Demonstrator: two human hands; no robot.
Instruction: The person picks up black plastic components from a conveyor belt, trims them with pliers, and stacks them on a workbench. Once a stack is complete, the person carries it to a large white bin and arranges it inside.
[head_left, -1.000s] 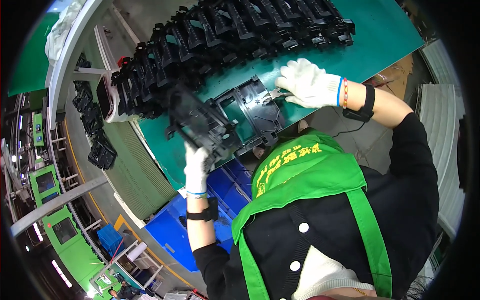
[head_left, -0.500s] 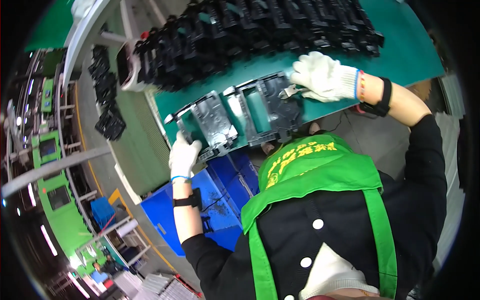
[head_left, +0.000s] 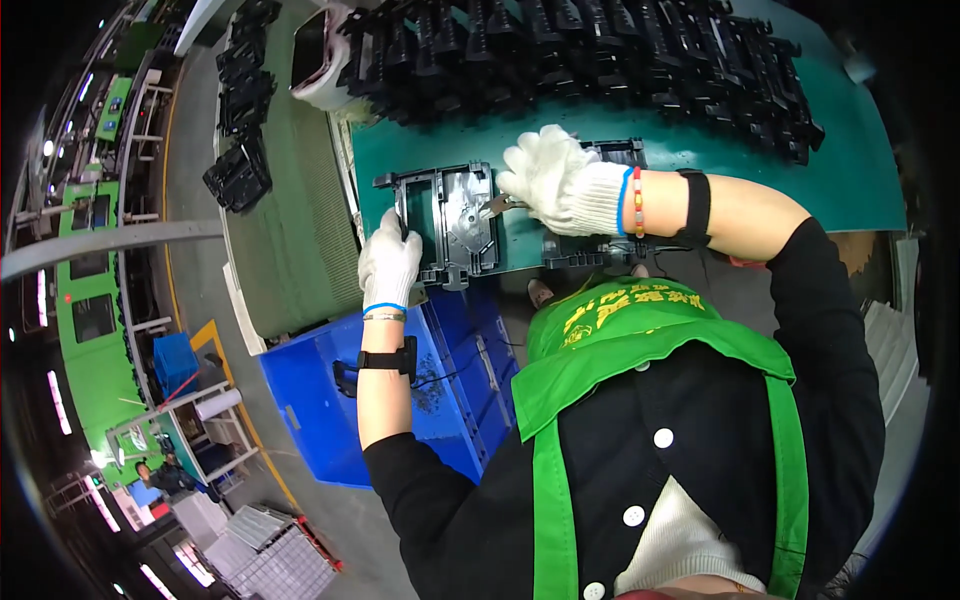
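Observation:
A black plastic frame [head_left: 466, 215] with a rectangular opening lies on the green tabletop, near its front edge. The gloved fingers of my left hand [head_left: 388, 262] are closed on the frame's left edge. In my gloved right hand [head_left: 556, 180] are small metal nippers [head_left: 499, 206], whose handles are mostly hidden in the palm. Their tip is at the right side of this frame. A second black plastic frame [head_left: 580, 249] lies to the right, largely covered by my right hand and wrist.
A long row of black plastic frames [head_left: 590, 60] stands along the back of the table [head_left: 850, 185]. A phone [head_left: 312, 48] in a pale holder sits at its left end. More black parts [head_left: 240, 172] lie on a green mat at left. Blue bins [head_left: 330, 415] stand below the table's front edge.
My right hand has moved left with the nippers, from the right frame to the left one. The left frame now sits straighter, my left hand still on its edge. The whole view has shifted.

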